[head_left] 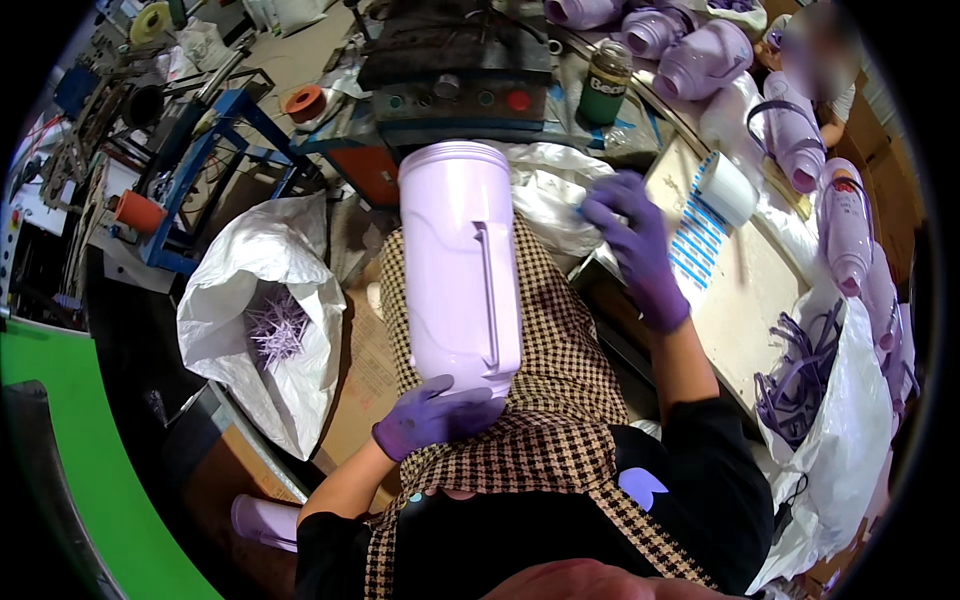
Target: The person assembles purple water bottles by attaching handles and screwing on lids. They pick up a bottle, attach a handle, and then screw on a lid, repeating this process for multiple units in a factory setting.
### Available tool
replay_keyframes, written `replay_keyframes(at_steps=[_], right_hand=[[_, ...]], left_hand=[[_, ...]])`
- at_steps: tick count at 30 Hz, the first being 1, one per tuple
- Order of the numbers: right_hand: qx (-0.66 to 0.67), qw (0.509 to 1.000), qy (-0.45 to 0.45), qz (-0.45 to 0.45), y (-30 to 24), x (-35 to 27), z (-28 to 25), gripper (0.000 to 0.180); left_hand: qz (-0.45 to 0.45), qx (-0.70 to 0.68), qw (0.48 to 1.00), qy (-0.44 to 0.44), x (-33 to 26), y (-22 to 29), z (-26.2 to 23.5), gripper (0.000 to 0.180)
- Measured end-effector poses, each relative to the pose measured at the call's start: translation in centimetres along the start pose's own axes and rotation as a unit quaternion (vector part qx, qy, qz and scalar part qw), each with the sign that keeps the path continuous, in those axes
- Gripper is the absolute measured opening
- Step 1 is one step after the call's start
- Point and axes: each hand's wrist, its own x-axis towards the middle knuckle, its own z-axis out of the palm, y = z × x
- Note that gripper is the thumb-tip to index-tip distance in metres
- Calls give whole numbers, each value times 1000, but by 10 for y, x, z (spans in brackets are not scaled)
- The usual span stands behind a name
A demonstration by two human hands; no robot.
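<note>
A lilac plastic jug [455, 270] with a moulded side handle rests on my lap, its wide threaded rim pointing away from me. My left hand [440, 415], in a purple glove, grips its narrow near end. My right hand [640, 250], gloved the same way, is raised to the right of the jug with its fingers curled together. A speck of blue shows at its fingertips, too small to name. Beside that hand, a white roll [728, 190] trails a strip of blue and white labels [697, 250] over a pale board [745, 310].
Ahead stands a dark machine [455, 90] with buttons. A white sack [285, 240] of lilac scraps sits at left. More lilac jugs [705, 60] and a bag of purple straps [800, 375] lie at right. A jar [605, 85] of green liquid stands beyond. Another person [820, 60] sits far right.
</note>
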Motion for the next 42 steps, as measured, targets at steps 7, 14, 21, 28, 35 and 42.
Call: replay_keyframes(at_steps=[7, 14, 21, 28, 35, 42], right_hand=[[280, 881, -245, 293, 34, 81, 97, 18], [302, 863, -288, 284, 27, 89, 97, 15], [-74, 981, -12, 179, 67, 77, 136, 83], [89, 950, 29, 298, 55, -52, 138, 38], [51, 996, -41, 68, 22, -73, 140, 16], [55, 995, -55, 55, 35, -71, 143, 13]], left_hand=[[-50, -63, 995, 52, 1, 3, -2, 50], [-74, -130, 987, 61, -7, 6, -2, 48], [-158, -25, 973, 165, -15, -8, -32, 45], [-575, -31, 716, 395, -48, -36, -37, 86], [-577, -179, 677, 419, -30, -131, -32, 71], [-336, -653, 327, 595, 195, -253, -61, 72]])
